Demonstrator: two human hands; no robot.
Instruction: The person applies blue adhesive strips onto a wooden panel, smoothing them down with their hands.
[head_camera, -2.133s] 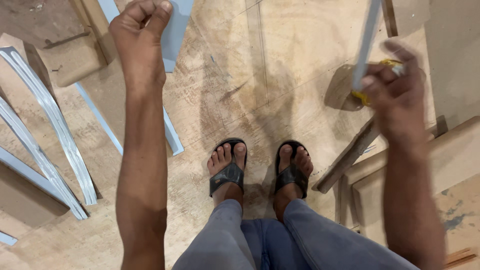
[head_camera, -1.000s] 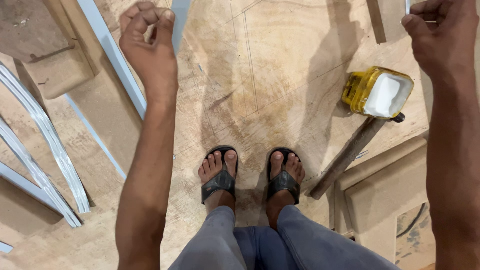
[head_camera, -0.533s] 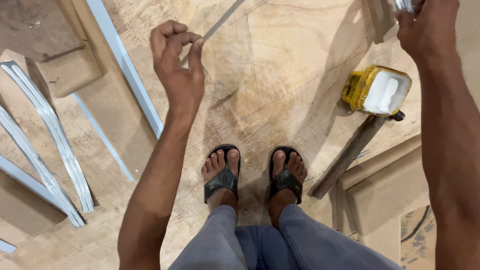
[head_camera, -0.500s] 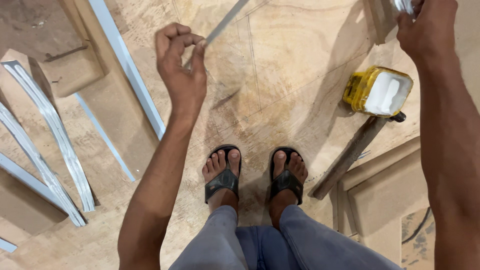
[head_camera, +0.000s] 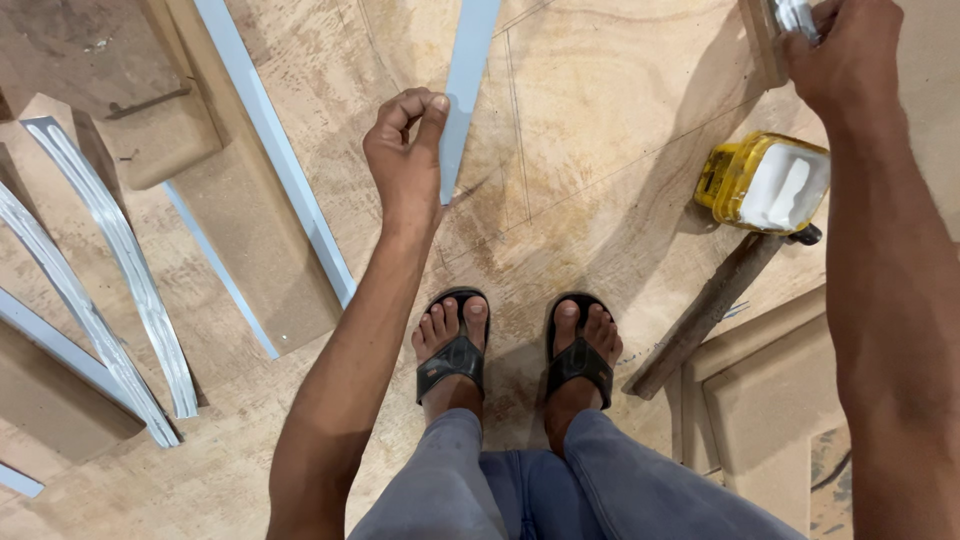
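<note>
our left hand (head_camera: 405, 160), upper centre of frame, pinches the edge of a pale blue strip (head_camera: 462, 95) btw thumb & fingers; the strip runs up out the top edge. our right hand (head_camera: 845, 50), top right corner, is closed round a pale strip end (head_camera: 795, 15). yellow tub (head_camera: 765, 185) w/ white paste sits on the plywood floor (head_camera: 600, 120) just below it, mid right.

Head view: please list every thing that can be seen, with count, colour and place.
pale strip: one, light blue-grey, top centre, pinched by the left hand
yellow container: one, yellow with white top, on the floor at right
wooden stick: one, brown, below the container
curved strips: two, silvery, left
plywood floor: brown
sandals: two, black, centre
left hand: closed on the strip
right hand: top right, gripping something pale
</note>
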